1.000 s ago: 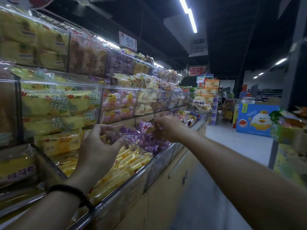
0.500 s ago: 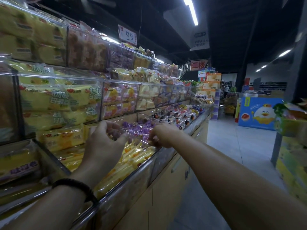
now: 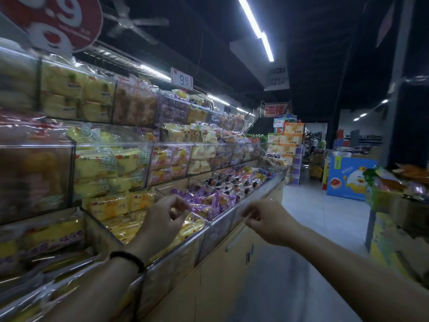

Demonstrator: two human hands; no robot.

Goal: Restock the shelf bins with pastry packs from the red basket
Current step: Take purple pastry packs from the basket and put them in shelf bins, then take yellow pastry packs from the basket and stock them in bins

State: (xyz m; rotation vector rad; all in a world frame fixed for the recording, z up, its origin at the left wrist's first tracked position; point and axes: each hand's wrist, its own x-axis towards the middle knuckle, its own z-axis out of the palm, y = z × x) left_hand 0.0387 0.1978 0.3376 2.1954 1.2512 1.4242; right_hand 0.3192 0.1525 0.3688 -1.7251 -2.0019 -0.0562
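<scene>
L hand was held w/ fingers curled, nothing seen gripped — purple packs just beyond fingertips. R hand blurred; finger state couldn't be told.

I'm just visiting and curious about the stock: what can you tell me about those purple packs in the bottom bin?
The purple packs are small pastries sealed in glossy, crinkled film; the print is too blurred to read. They lie heaped at odd angles in a clear-walled bin on the lowest tier, between yellow packs and dark-wrapped packs. The left hand hovers at their near edge; contact is unclear.
</scene>
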